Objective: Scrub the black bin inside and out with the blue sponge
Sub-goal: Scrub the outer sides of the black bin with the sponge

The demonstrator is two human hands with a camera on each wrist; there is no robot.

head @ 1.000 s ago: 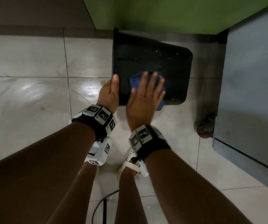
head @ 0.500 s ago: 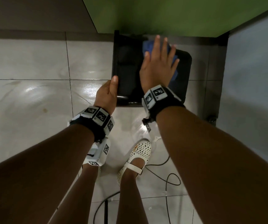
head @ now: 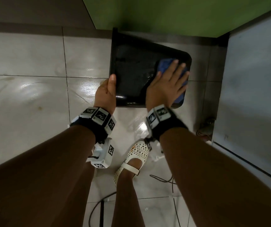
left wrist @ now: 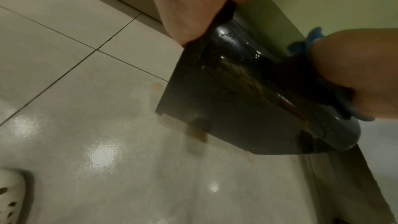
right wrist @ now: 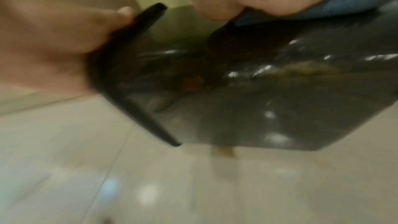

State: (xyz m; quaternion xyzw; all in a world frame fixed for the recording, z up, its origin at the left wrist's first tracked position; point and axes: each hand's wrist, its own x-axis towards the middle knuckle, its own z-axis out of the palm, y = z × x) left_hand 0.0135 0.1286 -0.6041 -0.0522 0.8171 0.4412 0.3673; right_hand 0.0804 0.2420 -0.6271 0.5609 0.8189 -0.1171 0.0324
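The black bin is held on its side above the tiled floor, its wet outer wall facing up. My left hand grips its rim at the near left, thumb along the edge. My right hand lies flat, fingers straight, pressing the blue sponge onto the right part of the wall. In the left wrist view the bin shows brownish streaks, with the sponge beyond it. The blurred right wrist view shows the sponge under my palm on the bin.
A green wall rises just behind the bin. A grey cabinet stands at the right, with a rag at its foot. The wet floor spreads left. My white shoe and a dark cable lie below.
My right hand has drawn the sponge back from the bin's far edge to its right near part. The left hand keeps its grip on the rim.
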